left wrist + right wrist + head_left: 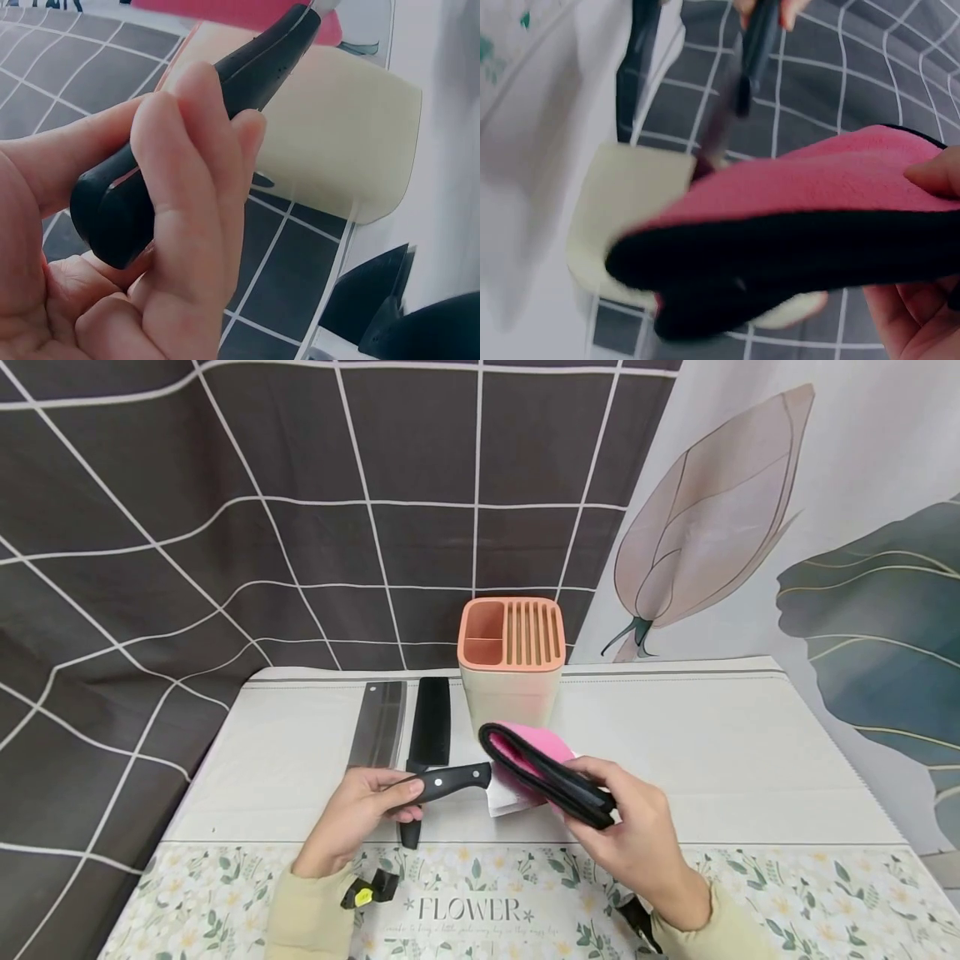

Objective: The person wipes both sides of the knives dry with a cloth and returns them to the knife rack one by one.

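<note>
My left hand (360, 814) grips a kitchen knife by its black riveted handle (453, 782), fingers wrapped around it in the left wrist view. The knife's blade (506, 800) points right, toward a folded pink cloth (551, 743) with black edging, which partly hides it. My right hand (637, 827) holds that cloth, thumb on the pink side in the right wrist view (832, 172). Whether the cloth touches the blade I cannot tell. Below and behind the left hand lie a cleaver (378, 720) and a black-bladed knife (431, 720), side by side.
A cream knife block (513, 697) with an orange slotted top (483, 652) stands at the back of the table (697, 743), just beyond the cloth. A dark checked curtain (420, 435) hangs behind. A floral mat strip (795, 893) with printed lettering runs along the front.
</note>
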Motion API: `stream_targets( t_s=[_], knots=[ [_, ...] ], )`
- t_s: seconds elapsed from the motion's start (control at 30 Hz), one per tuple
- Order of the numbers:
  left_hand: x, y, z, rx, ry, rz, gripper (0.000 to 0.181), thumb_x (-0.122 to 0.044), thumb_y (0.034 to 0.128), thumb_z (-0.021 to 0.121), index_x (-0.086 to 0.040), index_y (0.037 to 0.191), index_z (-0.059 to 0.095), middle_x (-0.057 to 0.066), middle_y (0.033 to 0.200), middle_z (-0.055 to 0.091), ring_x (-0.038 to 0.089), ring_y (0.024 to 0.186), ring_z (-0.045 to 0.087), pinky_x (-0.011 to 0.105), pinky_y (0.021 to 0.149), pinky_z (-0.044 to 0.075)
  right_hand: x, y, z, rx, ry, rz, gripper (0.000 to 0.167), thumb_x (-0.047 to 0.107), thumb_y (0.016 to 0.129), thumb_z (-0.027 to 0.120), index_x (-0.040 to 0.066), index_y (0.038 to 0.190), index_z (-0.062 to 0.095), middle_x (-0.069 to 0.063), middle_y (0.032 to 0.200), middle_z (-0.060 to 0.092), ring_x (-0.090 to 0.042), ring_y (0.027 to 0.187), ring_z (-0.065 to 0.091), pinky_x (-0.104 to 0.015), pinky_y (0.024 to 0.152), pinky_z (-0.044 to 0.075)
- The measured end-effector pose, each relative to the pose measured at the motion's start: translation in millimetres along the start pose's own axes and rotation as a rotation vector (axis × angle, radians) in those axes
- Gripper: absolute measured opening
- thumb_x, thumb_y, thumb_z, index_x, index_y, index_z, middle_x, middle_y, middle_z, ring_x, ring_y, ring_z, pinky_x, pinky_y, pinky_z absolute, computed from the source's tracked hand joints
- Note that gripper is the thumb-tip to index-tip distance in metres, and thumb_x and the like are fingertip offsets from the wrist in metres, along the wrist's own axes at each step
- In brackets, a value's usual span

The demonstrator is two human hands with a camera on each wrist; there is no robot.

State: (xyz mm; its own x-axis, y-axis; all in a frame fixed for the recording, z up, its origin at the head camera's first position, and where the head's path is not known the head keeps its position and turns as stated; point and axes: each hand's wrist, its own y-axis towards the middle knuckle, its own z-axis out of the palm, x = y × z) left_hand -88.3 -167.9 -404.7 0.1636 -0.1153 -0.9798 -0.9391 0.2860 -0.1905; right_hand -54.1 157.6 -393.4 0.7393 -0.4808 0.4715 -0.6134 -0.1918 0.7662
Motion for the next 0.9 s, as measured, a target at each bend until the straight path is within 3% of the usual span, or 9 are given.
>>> stream_targets(
  t_s=[0.13, 0.2, 0.37, 0.53, 0.63, 0.9],
  knots=[
    [0.6, 0.0, 2.2, 0.015, -0.013, 0.004, 0.036, -0.009, 0.095, 0.069, 0.021, 0.115, 0.062, 0.023, 0.093, 0.073, 0.014, 0.074, 0.073, 0.028, 0.074, 0.061, 2.6, -3.8, 11.8, 0.094, 0.095, 0.08, 0.059, -0.005, 0.065, 0.075, 0.001, 0.122, 0.066, -0.008, 0.101, 0.074, -0.019, 0.088, 0.071, -0.015, 0.093, 0.05],
    [0.5, -0.1, 3.3, 0.025, -0.02, 0.002, 0.037, -0.008, 0.0953, 0.068, 0.021, 0.117, 0.061, 0.023, 0.098, 0.073, 0.015, 0.075, 0.074, 0.029, 0.075, 0.061, 3.1, -5.7, 17.8, 0.131, 0.132, 0.103, 0.062, -0.007, 0.064, 0.075, 0.005, 0.124, 0.066, -0.006, 0.106, 0.073, -0.019, 0.095, 0.07, -0.016, 0.096, 0.049],
    [0.3, 1.2, 5.4, 0.043, -0.028, -0.004, 0.038, -0.008, 0.0954, 0.068, 0.02, 0.119, 0.059, 0.023, 0.099, 0.073, 0.014, 0.075, 0.073, 0.026, 0.074, 0.061, 3.4, -8.9, 31.1, 0.204, 0.156, 0.015, 0.054, 0.001, 0.069, 0.074, 0.011, 0.121, 0.07, -0.003, 0.115, 0.072, -0.022, 0.106, 0.067, -0.026, 0.102, 0.048],
    [-0.2, 2.5, 6.2, 0.04, -0.024, -0.005, 0.038, -0.008, 0.0953, 0.068, 0.019, 0.12, 0.059, 0.021, 0.084, 0.071, 0.011, 0.07, 0.068, 0.021, 0.067, 0.058, 3.2, -11.6, 37.1, 0.348, 0.082, -0.061, 0.063, 0.008, 0.071, 0.075, 0.01, 0.134, 0.064, -0.006, 0.136, 0.063, -0.028, 0.129, 0.055, -0.034, 0.116, 0.034],
    [0.4, 2.7, 6.0, 0.037, -0.013, -0.011, 0.037, -0.009, 0.0959, 0.067, 0.018, 0.12, 0.06, 0.014, 0.078, 0.07, 0.012, 0.067, 0.064, 0.02, 0.065, 0.056, 2.1, -13.4, 38.9, 0.438, 0.022, -0.093, 0.071, 0.011, 0.071, 0.076, 0.01, 0.14, 0.059, -0.007, 0.146, 0.055, -0.03, 0.139, 0.045, -0.037, 0.121, 0.027],
    [1.6, 3.4, 2.8, 0.041, 0.019, 0.016, 0.037, -0.011, 0.0967, 0.067, 0.016, 0.121, 0.062, 0.006, 0.07, 0.068, 0.009, 0.061, 0.055, 0.019, 0.059, 0.05, -1.4, -16.5, 46.8, 0.455, -0.13, -0.221, 0.078, 0.019, 0.069, 0.076, 0.008, 0.144, 0.055, -0.011, 0.151, 0.05, -0.031, 0.142, 0.041, -0.05, 0.12, 0.025]
  ],
)
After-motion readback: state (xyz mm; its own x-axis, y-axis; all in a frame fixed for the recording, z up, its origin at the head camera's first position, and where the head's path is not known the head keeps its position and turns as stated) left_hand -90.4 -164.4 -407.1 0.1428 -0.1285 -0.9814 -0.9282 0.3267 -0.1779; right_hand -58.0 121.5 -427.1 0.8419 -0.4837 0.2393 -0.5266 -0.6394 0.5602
